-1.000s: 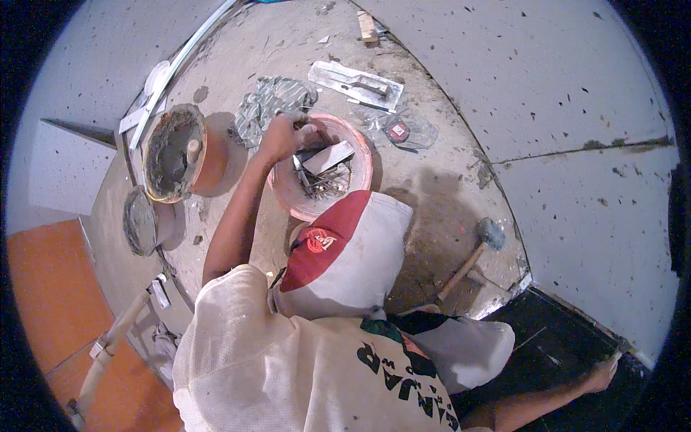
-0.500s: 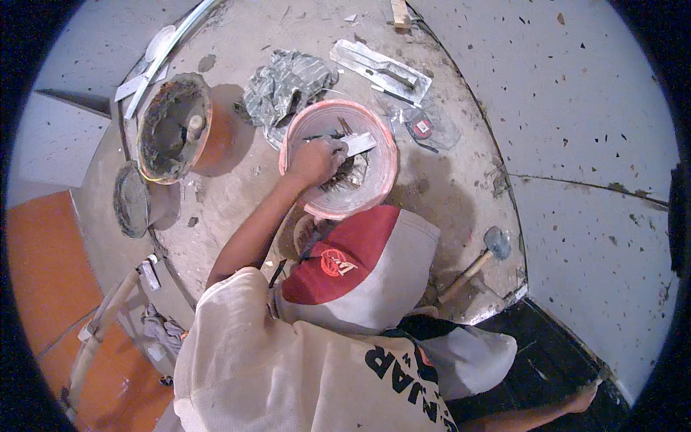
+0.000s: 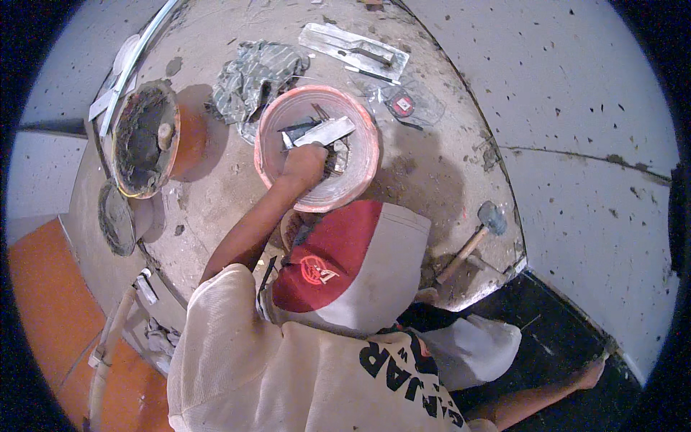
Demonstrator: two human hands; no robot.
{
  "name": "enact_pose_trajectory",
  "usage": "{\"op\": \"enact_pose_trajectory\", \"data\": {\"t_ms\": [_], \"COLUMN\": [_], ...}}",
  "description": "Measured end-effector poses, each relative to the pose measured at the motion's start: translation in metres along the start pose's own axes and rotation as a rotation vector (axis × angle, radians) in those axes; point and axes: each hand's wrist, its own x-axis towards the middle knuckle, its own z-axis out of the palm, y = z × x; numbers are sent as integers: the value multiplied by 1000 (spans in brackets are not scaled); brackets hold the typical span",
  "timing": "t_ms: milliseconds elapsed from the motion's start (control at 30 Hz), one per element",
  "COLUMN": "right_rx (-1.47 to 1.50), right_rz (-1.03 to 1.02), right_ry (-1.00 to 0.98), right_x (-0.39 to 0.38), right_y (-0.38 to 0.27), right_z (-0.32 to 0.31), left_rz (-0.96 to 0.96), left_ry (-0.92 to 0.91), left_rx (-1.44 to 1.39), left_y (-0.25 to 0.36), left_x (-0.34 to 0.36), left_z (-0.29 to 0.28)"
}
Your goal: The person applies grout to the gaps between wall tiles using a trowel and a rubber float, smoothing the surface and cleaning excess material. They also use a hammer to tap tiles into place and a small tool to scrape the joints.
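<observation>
My left hand (image 3: pixel 306 164) reaches into a pale bucket (image 3: pixel 373 144) with an orange-pink rim. The fingers curl down and look closed; what they grip, if anything, is hidden. A flat whitish bar (image 3: pixel 327 132) lies just beyond the knuckles. Dark-handled tools (image 3: pixel 299 131) and rusty thin pieces (image 3: pixel 337 162) are also in the bucket. My right hand (image 3: pixel 594 371) is far out at the lower right, by the edge where dark tiles (image 3: pixel 536 345) meet the grey wall. Its fingers are too small and blurred to make out.
An orange bucket (image 3: pixel 191 140) of grey mortar stands left, beside a smaller mortar-crusted container (image 3: pixel 117 216). Beyond lie a crumpled patterned cloth (image 3: pixel 252 79), a plastering trowel (image 3: pixel 353 50) and a red tape measure (image 3: pixel 403 106). A mallet (image 3: pixel 475 241) lies right, near the grey wall (image 3: pixel 590 86).
My left hand has drawn back slightly toward the bucket's near side, uncovering more of the whitish bar. The view has shifted a little, so the scene sits further left.
</observation>
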Motion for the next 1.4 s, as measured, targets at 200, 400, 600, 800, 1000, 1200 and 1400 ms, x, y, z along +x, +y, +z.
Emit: {"op": "enact_pose_trajectory", "data": {"t_ms": [200,400,600,800,1000,1200,1400], "right_rx": [204,561,294,-295,465,-212,-353], "right_rz": [52,-65,-30,-433,167,-215,-295], "right_ry": [-6,-116,-85,183,-54,-2,70], "right_x": [-3,26,29,62,67,58,89], "right_y": [0,47,41,75,63,50,92], "right_z": [-10,7,8,29,38,28,55], "left_rz": [21,17,86,88,69,328,16], "left_ry": [32,28,60,18,29,7,327], "left_rx": [34,17,111,151,23,-639,-625], "left_y": [5,0,1,12,2,26,-46], "left_x": [-1,1,-4,-2,-3,-2,104], "left_z": [-7,-1,-2,-13,-6,-123,-167]}}
